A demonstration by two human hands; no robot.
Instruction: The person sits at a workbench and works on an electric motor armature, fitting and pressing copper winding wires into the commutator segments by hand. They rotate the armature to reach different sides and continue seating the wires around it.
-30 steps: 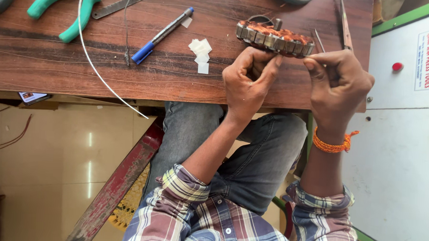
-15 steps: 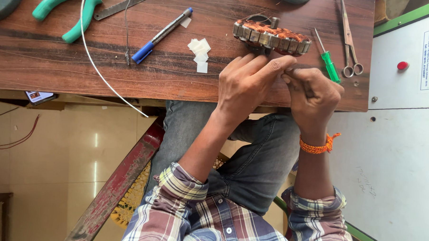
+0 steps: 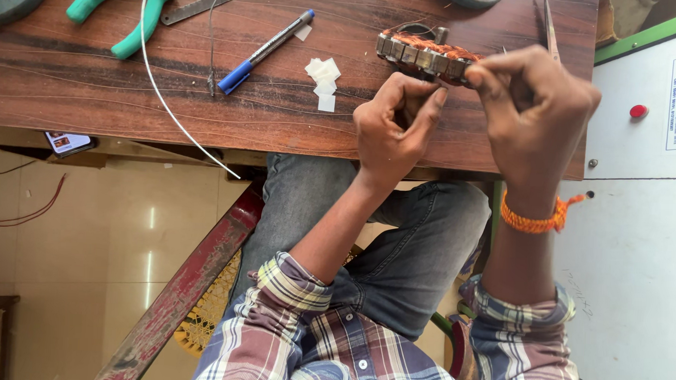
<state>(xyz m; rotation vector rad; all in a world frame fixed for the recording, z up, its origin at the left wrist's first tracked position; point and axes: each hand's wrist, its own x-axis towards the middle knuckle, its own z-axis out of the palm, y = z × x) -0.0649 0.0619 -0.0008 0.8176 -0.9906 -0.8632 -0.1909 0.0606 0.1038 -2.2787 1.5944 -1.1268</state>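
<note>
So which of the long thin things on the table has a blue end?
The pen, lying slanted mid-table left of the hands: grey barrel, blue cap. The pliers have green handles, the metal ruler is plain grey, and the white wire just curves.

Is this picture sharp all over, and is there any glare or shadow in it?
Head view: mostly sharp; the round copper-wound metal stator and blue marker pen show crisp edges. The glossy cream floor tiles carry soft streaks of glare. The dark brown wooden table is evenly lit, with a faint shadow under the left hand; the right hand looks slightly soft.

right hand (image 3: 532,107) | raised to stator (image 3: 425,52) | covers green screwdriver, scissors
</note>
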